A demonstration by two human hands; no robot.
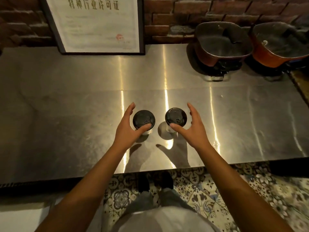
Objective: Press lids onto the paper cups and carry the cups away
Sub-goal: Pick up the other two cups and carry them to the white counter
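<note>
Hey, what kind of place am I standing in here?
Likely a café or restaurant service area: a steel counter, two lidded takeaway cups, a framed licence against the brick wall, and two copper-coloured pots.

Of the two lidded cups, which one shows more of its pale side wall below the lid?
The right cup: a pale strip of wall shows under its black lid. The left cup is almost wholly hidden by its lid and the left hand.

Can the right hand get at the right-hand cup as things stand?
Probably yes. The right hand is open beside the right cup, thumb near its black lid's rim and fingers spread on the outer side. Nothing lies between them, and the left cup stands apart, so a grip looks unobstructed.
</note>
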